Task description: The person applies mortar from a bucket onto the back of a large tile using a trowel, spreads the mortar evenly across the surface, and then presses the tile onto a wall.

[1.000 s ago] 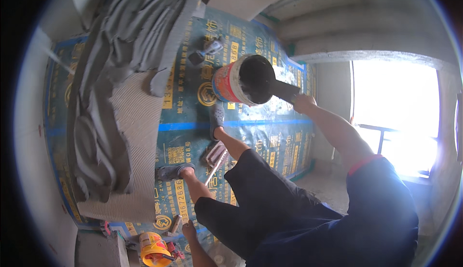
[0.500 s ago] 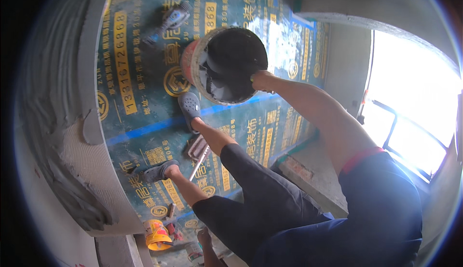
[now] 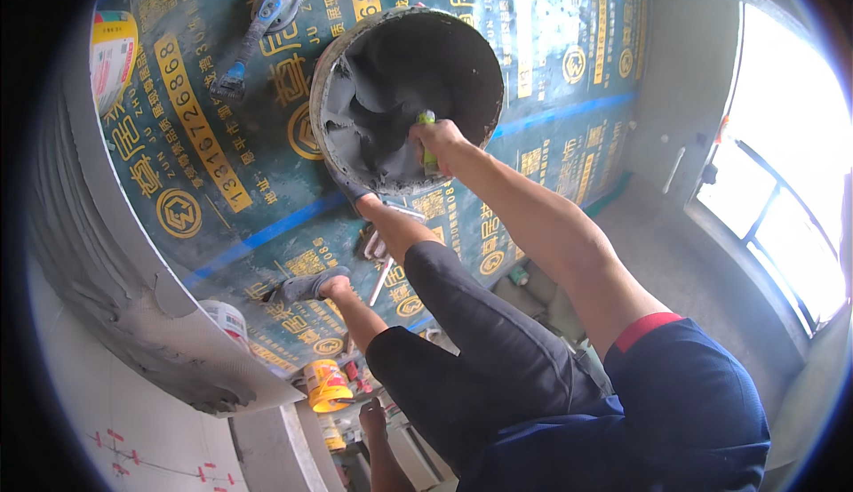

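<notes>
My right hand [image 3: 444, 147] grips the green handle of a trowel [image 3: 430, 165] inside a large round bucket [image 3: 322, 105]. The trowel's blade does not show clearly against the wet grey mortar [image 3: 369, 128], which lies in lumps and folds in the bucket. My left hand [image 3: 373, 415] hangs low, near a small yellow bucket [image 3: 327, 387]. Its fingers look curled, but whatever they hold, if anything, is too small to make out. To the left, a pale panel [image 3: 164, 283] carries grey mortar, partly combed into fine ridges.
Green printed sheeting [image 3: 222, 243] with blue tape covers the floor. A blue and grey power tool [image 3: 267, 21] lies beyond the large bucket. White tubs, one with yellow [image 3: 114, 56], another plain [image 3: 222, 319], stand by the panel. A bright window [image 3: 782, 163] is at right.
My right hand has gone from the bucket's rim to the trowel handle inside it. The view has shifted, and the bucket appears larger. My left hand still hangs low.
</notes>
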A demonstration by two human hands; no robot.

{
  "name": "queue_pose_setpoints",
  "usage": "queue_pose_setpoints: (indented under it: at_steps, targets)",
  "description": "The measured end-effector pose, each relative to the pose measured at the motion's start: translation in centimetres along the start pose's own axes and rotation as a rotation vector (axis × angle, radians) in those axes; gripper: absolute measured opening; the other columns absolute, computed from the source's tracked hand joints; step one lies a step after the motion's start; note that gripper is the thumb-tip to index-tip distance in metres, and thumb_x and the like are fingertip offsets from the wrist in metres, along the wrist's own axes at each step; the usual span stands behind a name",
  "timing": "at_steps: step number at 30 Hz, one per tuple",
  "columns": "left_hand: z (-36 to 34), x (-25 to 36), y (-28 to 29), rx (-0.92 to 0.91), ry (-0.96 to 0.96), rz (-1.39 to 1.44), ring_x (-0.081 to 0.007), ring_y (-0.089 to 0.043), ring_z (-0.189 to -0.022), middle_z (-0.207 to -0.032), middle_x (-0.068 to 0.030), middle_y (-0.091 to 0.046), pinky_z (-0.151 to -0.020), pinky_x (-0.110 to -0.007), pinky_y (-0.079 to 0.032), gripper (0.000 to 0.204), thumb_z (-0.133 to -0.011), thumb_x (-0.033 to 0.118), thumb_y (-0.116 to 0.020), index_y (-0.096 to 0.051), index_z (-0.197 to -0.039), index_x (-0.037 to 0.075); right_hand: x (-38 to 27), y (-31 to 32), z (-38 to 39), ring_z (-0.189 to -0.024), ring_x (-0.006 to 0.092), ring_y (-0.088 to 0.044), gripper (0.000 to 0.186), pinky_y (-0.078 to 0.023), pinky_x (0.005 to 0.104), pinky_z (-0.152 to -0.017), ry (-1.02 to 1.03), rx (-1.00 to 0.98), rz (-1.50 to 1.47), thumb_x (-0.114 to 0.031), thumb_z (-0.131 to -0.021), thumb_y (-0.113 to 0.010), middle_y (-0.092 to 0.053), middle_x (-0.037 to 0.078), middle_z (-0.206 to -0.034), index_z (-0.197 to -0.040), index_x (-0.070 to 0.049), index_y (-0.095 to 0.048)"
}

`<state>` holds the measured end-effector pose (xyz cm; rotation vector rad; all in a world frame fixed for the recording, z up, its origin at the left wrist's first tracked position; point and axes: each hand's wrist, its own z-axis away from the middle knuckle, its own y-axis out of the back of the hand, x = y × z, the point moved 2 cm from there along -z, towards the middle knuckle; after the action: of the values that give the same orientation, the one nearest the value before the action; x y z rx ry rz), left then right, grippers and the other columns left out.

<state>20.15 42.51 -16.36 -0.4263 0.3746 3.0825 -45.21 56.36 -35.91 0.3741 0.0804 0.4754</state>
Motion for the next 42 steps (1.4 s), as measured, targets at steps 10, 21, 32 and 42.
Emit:
queue_pose_setpoints:
  at_steps: [10, 21, 32, 42]
  targets:
    - [3.4, 5.4, 6.1, 0.009, 0.152, 0.126, -0.0134, -0.054, -0.047, -0.061, -0.008, -0.058, -0.045, -0.026, -0.044, 0.031, -0.086, 0.027, -0.058, -0.057, -0.083, -0.004, 0.2, 2.4, 1.4, -0.042, 0.0188, -0.05, 0.021, -0.041, 0.033, -0.042, 0.068, -0.103, -0.275, -0.015, -0.071, -0.06, -0.052, 0.008, -0.05, -0.056, 0.0, -0.058]
    - [3.2, 6.1, 4.6, 0.004, 0.032, 0.188, -0.0126, -0.053, -0.046, -0.059, -0.0063, -0.056, -0.044, -0.026, -0.043, 0.031, -0.087, 0.027, -0.055, -0.058, -0.079, -0.003, -0.4, 1.1, 5.3, -0.046, 0.0133, -0.051, 0.016, -0.04, 0.0303, -0.043, 0.569, 0.069, -0.03, -0.016, -0.073, -0.058, -0.053, 0.004, -0.054, -0.069, 0.0, -0.057]
    - [-0.3, 3.8, -1.6, 0.137, -0.121, 0.059, -0.0392, -0.056, -0.093, -0.093, -0.0245, -0.061, -0.082, -0.045, -0.043, 0.045, -0.081, 0.041, -0.052, -0.062, -0.09, -0.002, 3.0, 2.9, 16.0, -0.047, 0.0109, -0.045, 0.021, -0.037, 0.0276, -0.043, 0.775, 0.359, 0.202, -0.02, -0.076, -0.059, -0.051, 0.003, -0.056, -0.082, -0.001, -0.054]
    - [-2.0, -2.1, -9.2, 0.146, -0.128, 0.446, -0.0392, -0.057, -0.086, -0.086, -0.0224, -0.062, -0.075, -0.046, -0.044, 0.044, -0.079, 0.044, -0.055, -0.059, -0.082, 0.0, 5.7, -8.2, 36.5, -0.043, 0.0092, -0.046, 0.021, -0.037, 0.024, -0.04, 0.984, -0.205, 0.699, -0.016, -0.077, -0.052, -0.049, 0.003, -0.054, -0.088, 0.002, -0.052]
